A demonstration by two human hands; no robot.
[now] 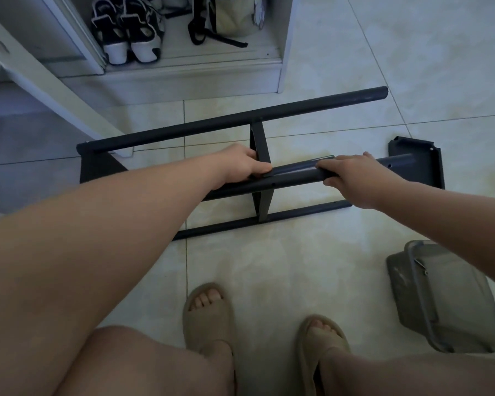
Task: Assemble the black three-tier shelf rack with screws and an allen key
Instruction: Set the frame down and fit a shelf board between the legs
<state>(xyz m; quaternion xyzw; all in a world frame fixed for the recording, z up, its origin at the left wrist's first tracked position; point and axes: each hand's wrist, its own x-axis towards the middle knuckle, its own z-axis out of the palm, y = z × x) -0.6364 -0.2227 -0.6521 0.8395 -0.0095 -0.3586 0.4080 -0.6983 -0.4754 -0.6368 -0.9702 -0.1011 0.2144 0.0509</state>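
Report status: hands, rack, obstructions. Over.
Left hand grips the middle pole at the cross brace. Right hand grips the same pole. Rack lies on the floor, part-built. Grey bin sits apart, near the right foot.

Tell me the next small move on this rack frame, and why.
Probably slide the upper tube along until its hole lines up with the crossbar. The left hand holds the tube at that joint, the right hand grips it too, and an open hole shows just beside the crossbar.

Head view, steeply down, floor (pixel 312 267) close.
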